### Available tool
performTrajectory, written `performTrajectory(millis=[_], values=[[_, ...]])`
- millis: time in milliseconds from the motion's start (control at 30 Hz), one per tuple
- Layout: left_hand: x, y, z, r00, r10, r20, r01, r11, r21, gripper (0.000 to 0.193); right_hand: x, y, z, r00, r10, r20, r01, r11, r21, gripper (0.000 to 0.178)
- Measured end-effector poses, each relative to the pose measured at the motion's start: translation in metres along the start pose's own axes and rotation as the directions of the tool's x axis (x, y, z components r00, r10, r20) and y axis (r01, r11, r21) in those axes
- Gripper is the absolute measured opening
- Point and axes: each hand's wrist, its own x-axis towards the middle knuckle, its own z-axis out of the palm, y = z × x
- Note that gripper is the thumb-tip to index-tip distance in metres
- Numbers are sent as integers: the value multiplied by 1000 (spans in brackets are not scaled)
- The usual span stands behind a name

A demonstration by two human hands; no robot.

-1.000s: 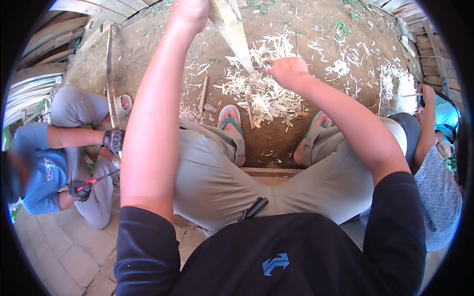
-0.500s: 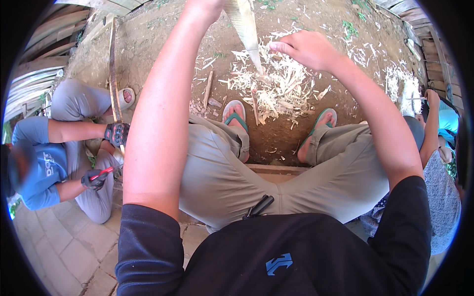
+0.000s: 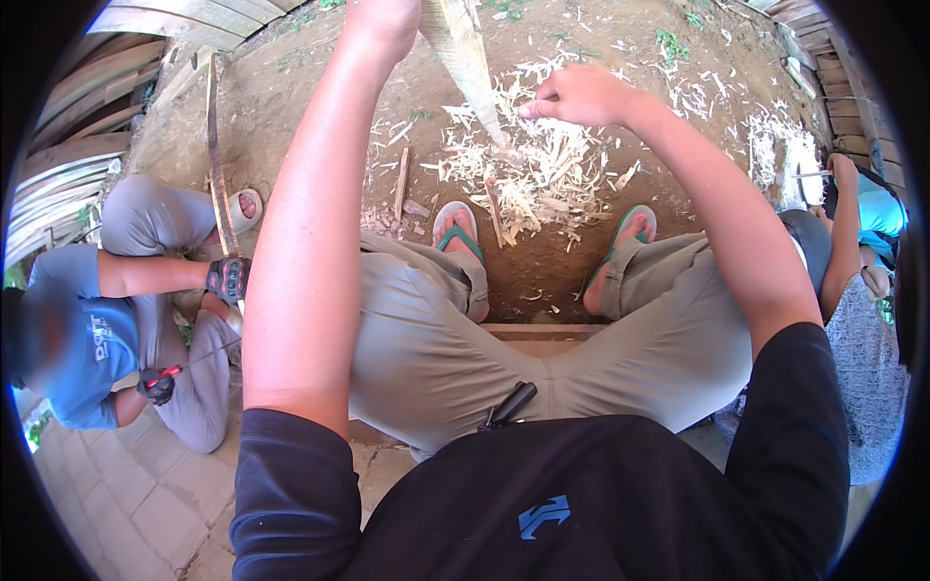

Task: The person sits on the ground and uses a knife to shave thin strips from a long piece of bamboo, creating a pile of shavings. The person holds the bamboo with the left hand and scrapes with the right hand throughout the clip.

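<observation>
At the top edge, my left hand (image 3: 387, 27) is closed by the upper part of a pale wooden piece (image 3: 463, 60), which tapers downward to a narrow point. The fingers on the wood are partly cut off by the picture's edge. To the right of the wood, apart from it, is my right hand (image 3: 584, 95). Its fingers are curled in and its thumb points left; what they hold, if anything, is hidden. Beneath both hands lies a heap of pale wood shavings (image 3: 552, 174) on the dirt, in front of my sandalled feet (image 3: 457, 230).
At left, a co-worker (image 3: 92, 329) wearing dark gloves holds a long wooden strip (image 3: 217, 145) and a red-handled tool (image 3: 170, 371). Another person's arm (image 3: 845, 228) is at right, beside more shavings (image 3: 775, 150). Wood scraps (image 3: 402, 184) lie on the dirt.
My left hand and the wooden piece have shifted slightly left in the picture. My right hand has turned a little, thumb lower. The co-worker's red-handled tool has moved down and left.
</observation>
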Motion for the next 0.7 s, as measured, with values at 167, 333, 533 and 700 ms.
performTrajectory(millis=[167,333,533,700], values=[[2,6,2,997,64,50,-65,997,31,38,-11,-17,-39,999,-15,-46,13,999,-35,59],[-2,5,0,1000,-26,3,26,1000,-14,35,-29,-32,-59,995,-30,-93,23,996,-82,65],[-2,0,2,998,-26,-51,25,1000,-13,34,-28,-35,-58,990,57,-131,-79,983,-164,61],[-4,-2,3,999,-29,-19,28,998,-48,35,-17,-41,-29,991,71,-117,-86,988,-127,61]])
